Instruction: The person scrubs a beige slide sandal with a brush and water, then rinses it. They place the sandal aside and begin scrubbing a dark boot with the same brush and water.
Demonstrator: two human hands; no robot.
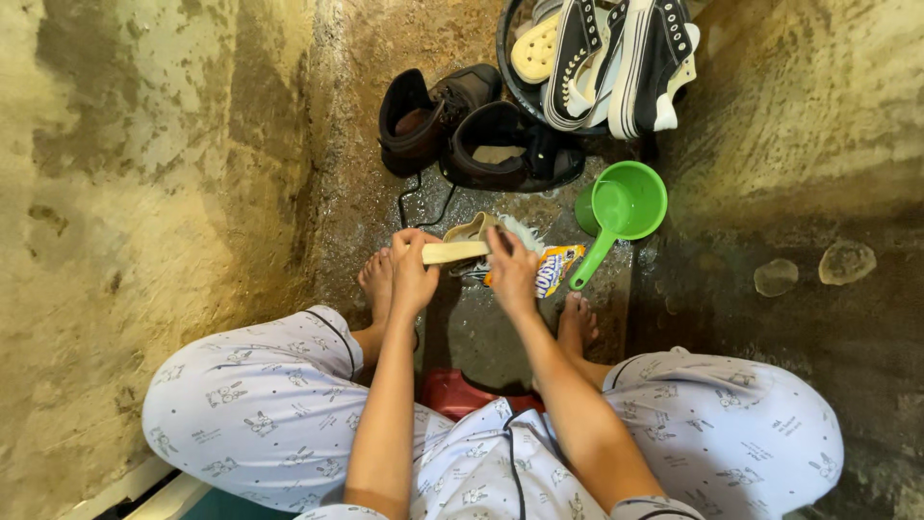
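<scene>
At the frame's centre, the left hand [412,270] grips one end of a tan slipper [462,248] while the right hand [511,270] closes over its other end, above the wet floor [481,327]. A soap packet [558,265] lies just beside the right hand. A green dipper [624,207] sits right of it; black boots [472,130] stand above

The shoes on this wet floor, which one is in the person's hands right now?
The pale tan shoe, gripped between the left hand and right hand. The black boots stand untouched beyond it; the black-and-white sneakers sit in the dark basin.
</scene>
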